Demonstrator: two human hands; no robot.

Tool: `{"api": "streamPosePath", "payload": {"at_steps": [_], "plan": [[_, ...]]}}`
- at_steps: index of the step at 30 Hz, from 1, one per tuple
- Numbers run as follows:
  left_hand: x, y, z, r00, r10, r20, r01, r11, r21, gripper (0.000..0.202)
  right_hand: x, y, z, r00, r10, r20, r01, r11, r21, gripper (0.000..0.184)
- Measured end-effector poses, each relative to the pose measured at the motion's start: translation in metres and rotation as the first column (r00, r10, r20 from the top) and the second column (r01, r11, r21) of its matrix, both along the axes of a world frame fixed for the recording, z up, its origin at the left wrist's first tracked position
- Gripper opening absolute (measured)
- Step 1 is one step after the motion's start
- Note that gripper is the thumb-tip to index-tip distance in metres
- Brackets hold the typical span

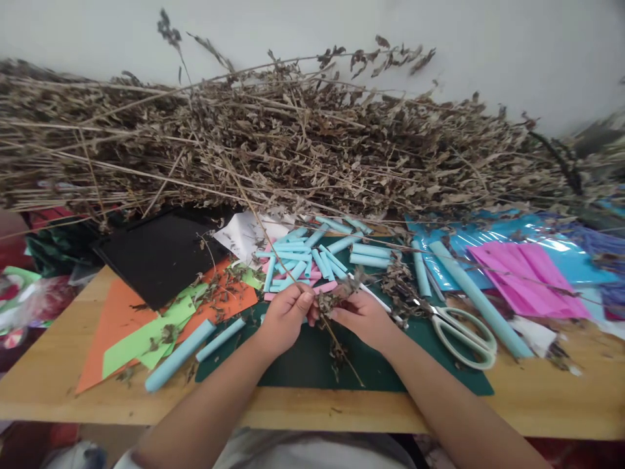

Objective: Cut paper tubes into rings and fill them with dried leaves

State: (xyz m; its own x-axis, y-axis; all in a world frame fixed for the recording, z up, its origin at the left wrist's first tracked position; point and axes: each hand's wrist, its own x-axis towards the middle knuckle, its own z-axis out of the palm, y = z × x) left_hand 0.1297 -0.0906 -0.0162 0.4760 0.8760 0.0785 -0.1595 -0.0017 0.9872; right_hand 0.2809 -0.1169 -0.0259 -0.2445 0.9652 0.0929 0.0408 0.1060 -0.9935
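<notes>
My left hand [284, 316] and my right hand [364, 316] meet over a dark green cutting mat [297, 361]. Both are closed around a thin dried stem with brown leaves [334, 312], which runs from between my fingers down across the mat. The left hand pinches it with thumb and fingers; the right hand grips it from the other side. Just behind my hands lies a heap of rolled light blue paper tubes [312, 257] with a few pink ones among them.
A big pile of dried branches [273, 143] fills the back of the wooden table [49, 378]. White scissors [463, 332] lie right of my hands, beside a long blue tube [476, 299]. Orange, green and black paper sheets [156, 260] lie left; pink paper [527, 277] lies right.
</notes>
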Motion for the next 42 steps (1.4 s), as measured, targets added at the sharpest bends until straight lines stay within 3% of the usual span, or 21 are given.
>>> {"api": "streamPosePath", "payload": {"at_steps": [5, 10, 20, 25, 28, 30, 32, 35, 37, 39, 42], "plan": [[-0.003, 0.0, 0.0, 0.997, 0.054, 0.048, -0.057, 0.997, 0.06, 0.032, 0.003, 0.002, 0.007, 0.994, 0.0, 0.107, -0.01, 0.996, 0.094, 0.014], [-0.004, 0.0, 0.001, 0.998, 0.036, 0.058, -0.04, 0.996, 0.076, 0.03, 0.002, -0.002, 0.007, 0.981, 0.004, 0.195, -0.021, 0.996, 0.088, 0.013], [-0.002, -0.001, 0.0, 0.997, -0.022, 0.073, 0.02, 0.999, 0.037, 0.031, 0.002, -0.004, 0.006, 0.981, 0.034, 0.19, -0.068, 0.982, 0.179, 0.015], [-0.005, 0.005, 0.003, 0.943, 0.205, 0.261, -0.208, 0.978, -0.018, 0.03, 0.008, -0.007, 0.01, 0.986, -0.035, 0.165, -0.014, 0.958, 0.286, 0.015], [-0.007, 0.007, 0.002, 0.946, 0.218, 0.239, -0.221, 0.975, -0.017, 0.029, 0.014, -0.004, 0.013, 0.972, -0.043, 0.233, -0.031, 0.952, 0.306, 0.014], [-0.008, 0.006, 0.0, 0.962, 0.184, 0.202, -0.193, 0.981, 0.025, 0.029, 0.017, 0.0, 0.013, 0.922, 0.016, 0.386, -0.147, 0.939, 0.311, 0.017], [-0.009, 0.005, -0.003, 0.971, 0.16, 0.177, -0.172, 0.983, 0.059, 0.028, 0.017, 0.003, 0.011, 0.804, -0.002, 0.595, -0.209, 0.935, 0.286, 0.022], [-0.01, 0.006, -0.005, 0.974, 0.148, 0.173, -0.167, 0.981, 0.096, 0.027, 0.016, 0.005, 0.008, 0.558, -0.182, 0.81, -0.11, 0.951, 0.29, 0.026], [-0.01, 0.007, -0.005, 0.974, 0.142, 0.176, -0.164, 0.979, 0.118, 0.025, 0.015, 0.005, 0.006, 0.473, -0.268, 0.839, -0.036, 0.946, 0.322, 0.03], [-0.009, 0.006, -0.003, 0.98, 0.113, 0.165, -0.138, 0.979, 0.15, 0.024, 0.014, 0.004, 0.007, 0.528, -0.282, 0.801, -0.028, 0.937, 0.348, 0.028], [-0.007, 0.001, 0.0, 0.992, 0.06, 0.111, -0.082, 0.976, 0.2, 0.022, 0.011, 0.001, 0.009, 0.737, -0.241, 0.631, -0.05, 0.912, 0.407, 0.013]]}}
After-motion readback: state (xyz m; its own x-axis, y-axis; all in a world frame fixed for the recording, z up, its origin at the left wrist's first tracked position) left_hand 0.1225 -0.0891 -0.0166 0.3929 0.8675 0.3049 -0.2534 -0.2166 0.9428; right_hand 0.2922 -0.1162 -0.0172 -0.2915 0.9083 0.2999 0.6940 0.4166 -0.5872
